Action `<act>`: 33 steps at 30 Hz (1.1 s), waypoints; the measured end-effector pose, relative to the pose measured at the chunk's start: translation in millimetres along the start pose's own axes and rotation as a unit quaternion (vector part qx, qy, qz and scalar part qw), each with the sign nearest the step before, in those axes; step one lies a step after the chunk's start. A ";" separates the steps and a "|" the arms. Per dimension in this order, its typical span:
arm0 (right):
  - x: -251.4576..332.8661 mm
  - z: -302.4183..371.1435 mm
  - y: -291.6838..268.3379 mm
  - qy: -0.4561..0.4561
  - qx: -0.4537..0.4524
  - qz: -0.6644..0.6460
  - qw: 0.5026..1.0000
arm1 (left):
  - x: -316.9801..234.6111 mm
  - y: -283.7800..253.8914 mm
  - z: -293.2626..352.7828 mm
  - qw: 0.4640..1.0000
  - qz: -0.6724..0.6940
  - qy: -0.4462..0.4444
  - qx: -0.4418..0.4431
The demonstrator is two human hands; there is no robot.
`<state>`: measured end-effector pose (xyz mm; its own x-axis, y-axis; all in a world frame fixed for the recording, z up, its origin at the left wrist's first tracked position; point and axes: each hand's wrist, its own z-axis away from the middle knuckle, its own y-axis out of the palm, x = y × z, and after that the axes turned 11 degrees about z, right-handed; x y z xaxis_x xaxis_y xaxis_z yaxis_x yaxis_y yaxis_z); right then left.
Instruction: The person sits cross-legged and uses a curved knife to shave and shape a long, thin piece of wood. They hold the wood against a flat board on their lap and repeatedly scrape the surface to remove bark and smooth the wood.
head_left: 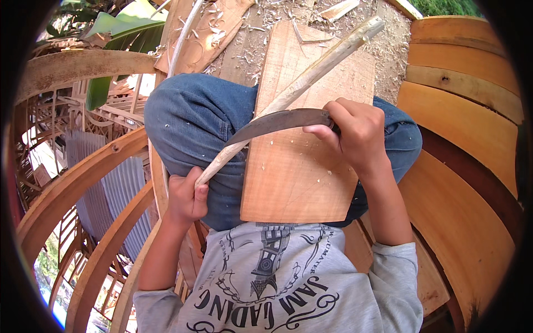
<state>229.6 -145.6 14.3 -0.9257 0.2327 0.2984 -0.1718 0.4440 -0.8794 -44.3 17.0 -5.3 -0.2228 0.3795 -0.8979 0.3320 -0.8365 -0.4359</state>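
A pale, peeled wooden stick [311, 76] slants from lower left to upper right across my lap. My left hand [187, 194] is closed round its near, thinner end. In my right hand [355, 130] is a curved knife [277, 120], its handle mostly hidden by my fingers. The dark blade lies across the stick, touching or just over it, with its tip pointing left. Under both, a flat wooden board [302, 177] rests on my thighs, its near edge against my shirt. A few small shavings are scattered on the board.
Wood shavings [250, 33] litter the planks ahead of me, beside a loose offcut [338, 10]. Curved wooden ribs [83, 177] rise close at my left, with corrugated sheets [130, 200] beyond. Curved planks [461, 111] wall my right side. A green leaf [125, 33] hangs at upper left.
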 end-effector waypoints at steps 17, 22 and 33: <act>-26.6 0.2 10.0 0.289 -0.032 -0.216 0.932 | -0.4 -0.9 3.0 0.999 0.020 -0.043 0.009; -12.0 0.5 16.1 -0.029 -0.015 -0.053 0.998 | -0.1 -2.8 2.0 0.997 0.047 -0.055 0.014; -24.9 -4.7 12.0 0.328 -0.055 -0.242 0.912 | -2.6 -6.0 2.9 0.995 0.060 -0.079 0.030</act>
<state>252.2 -142.0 -1.9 -0.3440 0.4373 0.8309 -0.4379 0.7081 -0.5539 -48.3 19.9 -0.1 -0.3275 0.2129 -0.9206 0.3115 -0.8955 -0.3179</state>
